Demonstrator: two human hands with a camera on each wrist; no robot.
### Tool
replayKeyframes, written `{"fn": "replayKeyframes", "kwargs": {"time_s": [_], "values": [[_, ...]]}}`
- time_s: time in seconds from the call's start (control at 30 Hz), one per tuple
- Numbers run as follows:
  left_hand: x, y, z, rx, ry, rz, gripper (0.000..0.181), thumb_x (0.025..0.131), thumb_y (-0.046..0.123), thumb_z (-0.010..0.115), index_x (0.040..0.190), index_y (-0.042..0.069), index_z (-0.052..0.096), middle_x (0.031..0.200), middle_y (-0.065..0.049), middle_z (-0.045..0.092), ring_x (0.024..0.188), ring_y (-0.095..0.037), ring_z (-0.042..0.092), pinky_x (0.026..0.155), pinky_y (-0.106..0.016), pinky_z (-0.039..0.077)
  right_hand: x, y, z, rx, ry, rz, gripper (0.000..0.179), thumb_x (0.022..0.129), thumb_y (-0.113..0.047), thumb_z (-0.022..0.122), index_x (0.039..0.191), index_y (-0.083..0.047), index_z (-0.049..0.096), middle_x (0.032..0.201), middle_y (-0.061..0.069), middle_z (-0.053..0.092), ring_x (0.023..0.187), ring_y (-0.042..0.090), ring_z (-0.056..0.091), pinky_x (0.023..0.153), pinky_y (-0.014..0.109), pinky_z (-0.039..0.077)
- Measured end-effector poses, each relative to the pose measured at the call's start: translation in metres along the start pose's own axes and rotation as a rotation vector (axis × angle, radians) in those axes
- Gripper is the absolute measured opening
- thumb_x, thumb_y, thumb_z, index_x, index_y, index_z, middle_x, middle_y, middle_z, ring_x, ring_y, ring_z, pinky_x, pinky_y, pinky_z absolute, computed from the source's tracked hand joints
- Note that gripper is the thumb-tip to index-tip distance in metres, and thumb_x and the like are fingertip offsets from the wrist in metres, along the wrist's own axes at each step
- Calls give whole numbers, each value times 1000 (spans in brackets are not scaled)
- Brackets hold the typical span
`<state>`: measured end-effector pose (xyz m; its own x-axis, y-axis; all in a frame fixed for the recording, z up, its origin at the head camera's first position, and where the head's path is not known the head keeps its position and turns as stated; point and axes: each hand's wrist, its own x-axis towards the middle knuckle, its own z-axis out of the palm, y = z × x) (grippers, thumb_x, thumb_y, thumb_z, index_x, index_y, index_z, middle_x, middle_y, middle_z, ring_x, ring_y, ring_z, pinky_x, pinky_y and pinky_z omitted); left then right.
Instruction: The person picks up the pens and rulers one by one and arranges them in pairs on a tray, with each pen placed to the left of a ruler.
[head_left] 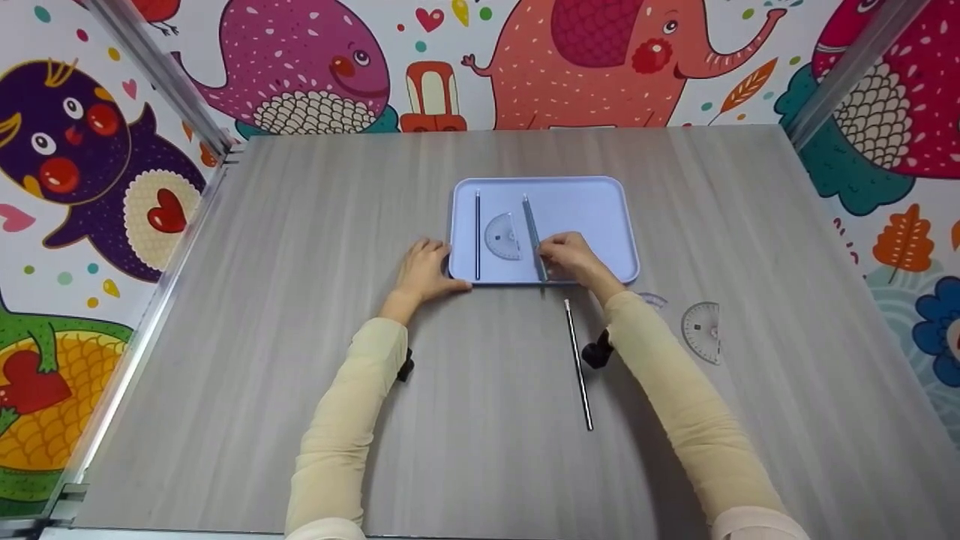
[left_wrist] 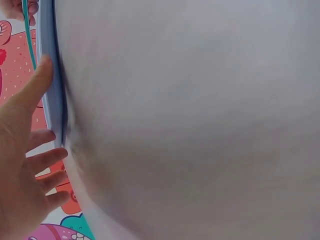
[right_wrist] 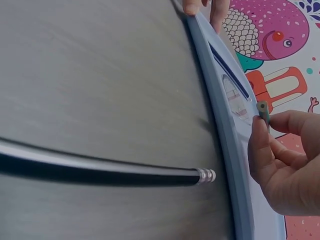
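A pale blue tray (head_left: 589,206) lies on the table. My left hand (head_left: 425,271) rests at its front left corner, with the thumb along the front edge and the fingers spread by the left side. In the right wrist view, the thumb and fingers of my right hand (right_wrist: 287,157) pinch a grey-green pencil (right_wrist: 263,108). From above, this pencil slants over the tray, its near end past the front rim. To its left in the tray are a clear protractor (head_left: 502,237) and a dark pencil (head_left: 478,236).
A black pencil (head_left: 578,367) with a pale eraser end lies in front of the tray. Right of my right forearm is a clear protractor (head_left: 702,333); another clear curved piece (head_left: 654,301) is partly hidden by the sleeve. Patterned walls (head_left: 442,45) border the table.
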<state>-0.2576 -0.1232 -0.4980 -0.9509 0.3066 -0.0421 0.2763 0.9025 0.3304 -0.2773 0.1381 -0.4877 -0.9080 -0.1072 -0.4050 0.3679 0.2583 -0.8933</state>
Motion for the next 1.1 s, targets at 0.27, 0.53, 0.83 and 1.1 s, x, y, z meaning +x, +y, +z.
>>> {"fn": "replayKeyframes", "kwargs": {"time_s": [0.27,0.53,0.83,1.1], "values": [[-1,0,0,-1,3,0,85,66,52,73,128,-1,49,130,-19,48,127,-37,33,108,-43,23,5,-3,3,40,21,17,19,84,-5,51,98,8,56,65,-2,50,56,6,48,47,16,45],[0,0,0,9,5,1,85,66,53,72,128,0,49,129,-19,48,126,-36,34,107,-44,24,8,-4,9,66,46,30,18,83,-4,51,96,7,56,64,-2,50,53,6,49,45,14,44],[-1,-1,1,3,4,-4,86,66,53,72,129,0,49,130,-19,47,126,-36,33,107,-45,24,22,6,13,28,120,-39,21,80,-5,54,95,9,61,73,7,56,60,12,53,50,21,49],[0,-2,3,2,18,5,84,66,52,73,127,-1,50,128,-19,49,126,-36,33,108,-44,23,15,-1,18,-141,194,-67,25,80,-7,54,98,7,63,78,5,59,62,9,54,51,19,49]]}}
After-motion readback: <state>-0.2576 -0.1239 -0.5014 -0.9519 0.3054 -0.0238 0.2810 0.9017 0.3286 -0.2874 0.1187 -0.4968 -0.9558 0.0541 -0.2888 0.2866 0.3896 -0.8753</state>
